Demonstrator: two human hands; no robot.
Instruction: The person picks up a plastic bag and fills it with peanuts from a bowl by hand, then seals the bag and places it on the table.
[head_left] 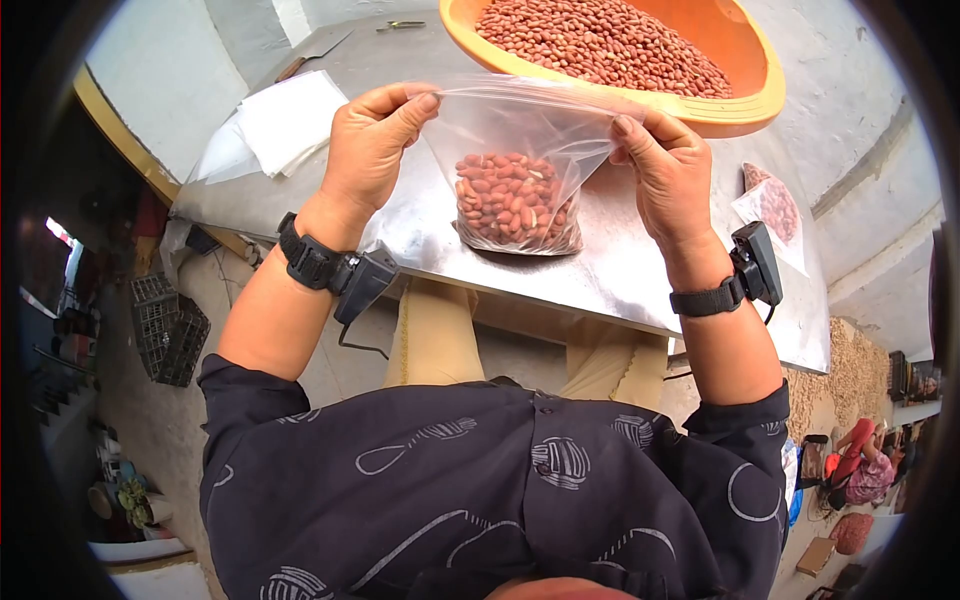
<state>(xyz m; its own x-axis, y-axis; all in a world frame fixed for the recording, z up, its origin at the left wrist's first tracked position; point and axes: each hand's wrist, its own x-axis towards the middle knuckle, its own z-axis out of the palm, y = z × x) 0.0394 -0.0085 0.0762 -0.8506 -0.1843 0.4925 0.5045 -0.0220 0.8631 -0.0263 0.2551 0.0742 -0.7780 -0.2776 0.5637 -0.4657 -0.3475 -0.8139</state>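
Note:
A clear plastic bag (590, 150) stands upright on the metal table, its lower part filled with red-skinned peanuts (513, 200). My left hand (385, 135) pinches the bag's top left corner between thumb and fingers. At the opposite top corner, my right hand (665, 160) grips the plastic the same way. The top edge is stretched taut between both hands. Just behind the bag sits an orange basin (610, 85) heaped with more of the same peanuts.
White plastic bags (292, 120) lie stacked at the table's left. A knife (312, 55) rests behind them. Another bag of peanuts (775, 207) lies at the right on the metal table (420, 225). Black crates (168, 328) stand on the floor at left. Another person (868, 470) is far off at right.

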